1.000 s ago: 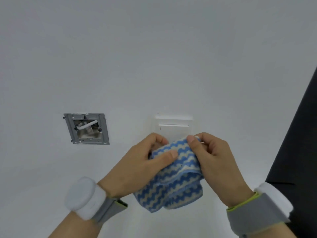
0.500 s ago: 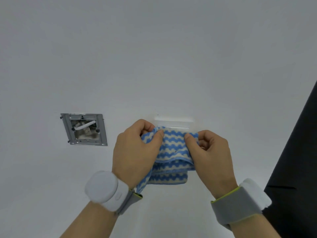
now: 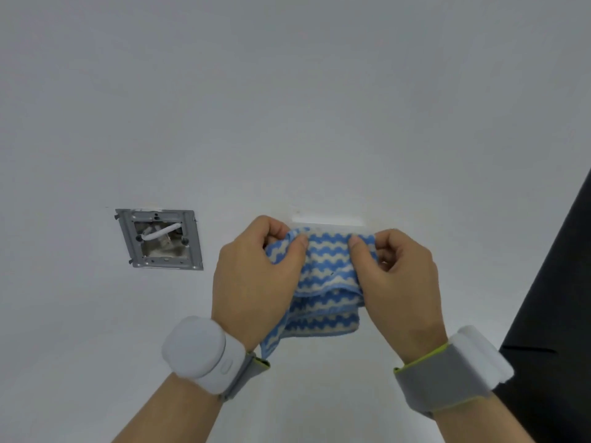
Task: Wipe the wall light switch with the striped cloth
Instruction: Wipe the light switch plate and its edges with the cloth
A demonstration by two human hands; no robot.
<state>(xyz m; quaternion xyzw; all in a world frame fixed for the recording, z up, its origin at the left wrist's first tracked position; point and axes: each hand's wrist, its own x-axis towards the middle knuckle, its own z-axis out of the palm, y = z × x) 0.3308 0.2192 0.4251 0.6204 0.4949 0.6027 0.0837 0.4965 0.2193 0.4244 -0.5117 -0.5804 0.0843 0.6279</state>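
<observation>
left hand (image 3: 256, 282), right hand (image 3: 403, 282), fingers pinched

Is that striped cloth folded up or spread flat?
Folded: the striped cloth shows stacked layers with two hemmed edges, pinched between both hands.

Seen from a single wide-angle head-worn camera, facing straight onto a plain white painted wall (image 3: 287, 91) at close range, near enough for both raised hands to fill the lower centre. Tilted slightly, with straight edges bowed by the lens: an open grey metal wall box (image 3: 160, 239) skewed at left of centre, a dark, near-black panel (image 3: 556, 314) slanting up the right border. Forearms entering from the bottom edge, wrists wrapped in grey straps with white pods. No second view supplied, so no overlap between views.
</observation>
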